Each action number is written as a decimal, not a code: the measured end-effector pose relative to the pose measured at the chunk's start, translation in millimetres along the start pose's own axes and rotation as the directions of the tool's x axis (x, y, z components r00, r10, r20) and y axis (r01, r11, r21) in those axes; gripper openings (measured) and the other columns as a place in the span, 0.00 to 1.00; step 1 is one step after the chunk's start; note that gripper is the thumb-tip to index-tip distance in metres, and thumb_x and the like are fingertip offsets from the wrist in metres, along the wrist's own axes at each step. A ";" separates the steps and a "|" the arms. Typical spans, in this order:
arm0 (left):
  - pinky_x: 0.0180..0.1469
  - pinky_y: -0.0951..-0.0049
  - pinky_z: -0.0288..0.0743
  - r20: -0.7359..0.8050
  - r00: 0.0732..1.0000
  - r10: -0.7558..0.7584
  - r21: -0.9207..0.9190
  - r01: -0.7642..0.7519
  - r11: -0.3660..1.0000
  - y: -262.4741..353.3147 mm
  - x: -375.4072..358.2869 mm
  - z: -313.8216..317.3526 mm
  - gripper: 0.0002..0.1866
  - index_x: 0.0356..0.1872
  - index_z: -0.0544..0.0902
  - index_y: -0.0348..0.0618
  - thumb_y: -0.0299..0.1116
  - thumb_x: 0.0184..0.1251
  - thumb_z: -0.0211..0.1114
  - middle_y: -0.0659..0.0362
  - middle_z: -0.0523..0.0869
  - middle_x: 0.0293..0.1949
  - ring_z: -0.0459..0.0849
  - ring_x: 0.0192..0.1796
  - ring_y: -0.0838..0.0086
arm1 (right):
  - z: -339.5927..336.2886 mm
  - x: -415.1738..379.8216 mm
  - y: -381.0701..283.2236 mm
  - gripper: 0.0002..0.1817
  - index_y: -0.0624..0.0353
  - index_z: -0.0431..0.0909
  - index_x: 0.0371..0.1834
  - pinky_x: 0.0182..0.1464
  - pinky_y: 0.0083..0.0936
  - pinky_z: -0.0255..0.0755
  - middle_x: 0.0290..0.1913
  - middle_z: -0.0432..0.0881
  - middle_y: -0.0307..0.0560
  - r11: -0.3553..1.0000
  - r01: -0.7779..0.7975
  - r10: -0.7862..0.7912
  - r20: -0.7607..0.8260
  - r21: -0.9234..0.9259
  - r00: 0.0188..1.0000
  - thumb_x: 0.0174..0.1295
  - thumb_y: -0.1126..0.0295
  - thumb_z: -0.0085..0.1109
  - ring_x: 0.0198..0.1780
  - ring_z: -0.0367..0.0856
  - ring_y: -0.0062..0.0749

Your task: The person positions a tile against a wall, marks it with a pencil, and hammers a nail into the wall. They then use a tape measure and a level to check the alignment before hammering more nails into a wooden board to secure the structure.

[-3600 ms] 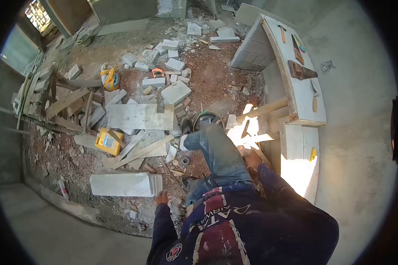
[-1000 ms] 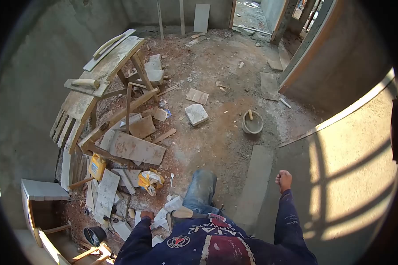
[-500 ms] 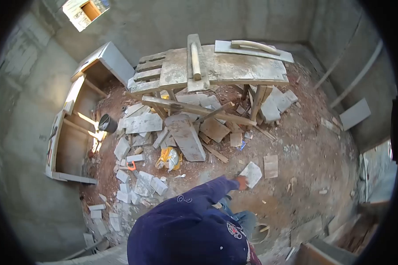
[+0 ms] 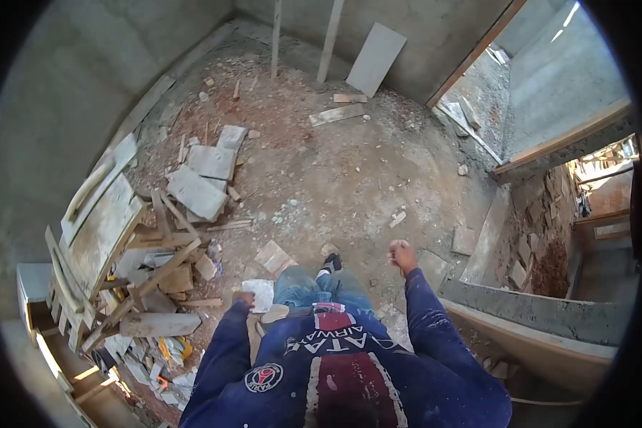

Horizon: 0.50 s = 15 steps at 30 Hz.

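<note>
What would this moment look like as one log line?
left hand: on pale tile | right hand: fist, nothing visibly held | ahead: dirt floor, rubble | left side: wooden bench

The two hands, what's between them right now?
In the head view, between the left hand and the right hand are the person's jeans-clad legs and a dark shoe on bare dirt.
</note>
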<state>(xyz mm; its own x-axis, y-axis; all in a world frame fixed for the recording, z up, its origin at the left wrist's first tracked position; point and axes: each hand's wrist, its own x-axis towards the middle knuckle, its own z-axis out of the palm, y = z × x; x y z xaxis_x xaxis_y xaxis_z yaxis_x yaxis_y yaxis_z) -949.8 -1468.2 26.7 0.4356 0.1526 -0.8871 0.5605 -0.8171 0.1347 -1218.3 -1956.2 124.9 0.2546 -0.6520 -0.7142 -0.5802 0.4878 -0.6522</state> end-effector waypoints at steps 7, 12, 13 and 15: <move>0.40 0.51 0.79 0.112 0.976 -0.186 -0.441 0.217 0.871 4.4 3.0 44.7 0.20 0.57 0.80 0.53 0.48 0.76 0.46 0.59 0.86 0.49 0.86 0.43 0.61 | -24.6 167.6 -219.2 0.09 0.57 0.81 0.44 0.28 0.20 0.76 0.31 0.81 0.38 0.973 0.227 -0.230 0.089 0.041 0.969 0.63 0.72 0.56 0.29 0.80 0.19; 0.20 0.63 0.76 0.153 0.987 -0.054 -0.392 0.111 0.913 194.0 4.7 81.6 0.12 0.32 0.83 0.41 0.34 0.72 0.53 0.54 0.85 0.28 0.83 0.22 0.65 | -22.1 264.3 -236.4 0.17 0.62 0.81 0.47 0.38 0.33 0.79 0.38 0.85 0.47 0.801 0.247 -0.124 0.252 -0.546 0.960 0.60 0.63 0.64 0.39 0.85 0.35; 0.19 0.64 0.73 0.334 0.941 0.057 -0.347 0.067 0.935 202.7 60.1 84.6 0.12 0.31 0.82 0.40 0.34 0.70 0.53 0.55 0.85 0.26 0.82 0.20 0.67 | -31.0 268.2 -233.5 0.17 0.62 0.81 0.47 0.38 0.33 0.79 0.38 0.85 0.47 0.801 0.213 -0.085 0.246 -0.559 0.966 0.60 0.63 0.64 0.39 0.85 0.35; 0.19 0.70 0.70 0.047 0.996 0.071 -0.552 -0.033 0.833 344.2 43.1 99.1 0.11 0.30 0.82 0.41 0.35 0.69 0.57 0.58 0.82 0.23 0.79 0.20 0.72 | -39.1 305.8 -269.7 0.24 0.66 0.81 0.49 0.46 0.37 0.78 0.42 0.86 0.55 0.509 0.407 -0.262 0.314 -0.758 0.912 0.57 0.57 0.68 0.45 0.86 0.47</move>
<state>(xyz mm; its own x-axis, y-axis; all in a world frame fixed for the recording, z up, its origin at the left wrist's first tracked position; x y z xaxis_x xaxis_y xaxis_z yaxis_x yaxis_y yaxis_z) -807.9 -1798.0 -8.9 0.4407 0.0674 -0.8951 0.8412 -0.3791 0.3855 -1014.2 -2309.9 92.3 0.6275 -0.5401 -0.5608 -0.7782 -0.4577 -0.4300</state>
